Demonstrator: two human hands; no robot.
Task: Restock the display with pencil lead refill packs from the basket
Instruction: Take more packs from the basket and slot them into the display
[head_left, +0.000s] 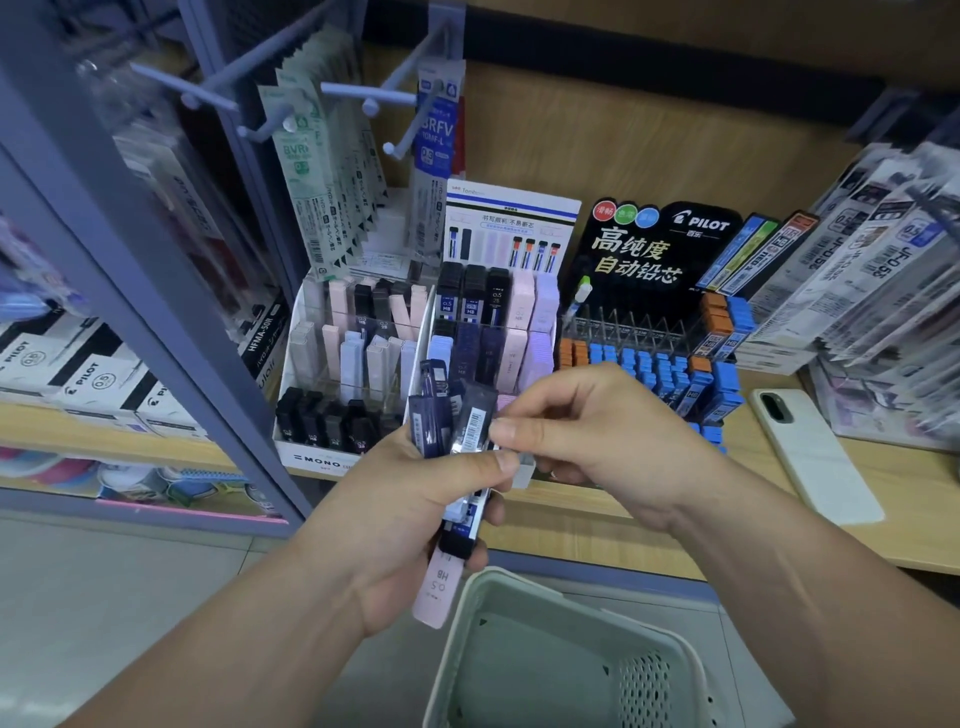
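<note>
Display (511, 223) stands on the shelf (597, 514) ahead, basket (519, 584) below my wrists. My left hand (410, 519) grips a fanned bundle of lead refill packs (434, 415). My right hand (597, 431) fingers (504, 460) pinch the dark barcode pack (475, 423): best to pull only that one, keep the left grip tight, and match its colour row.

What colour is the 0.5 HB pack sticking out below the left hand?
The pack is pale pink; head view.
</note>
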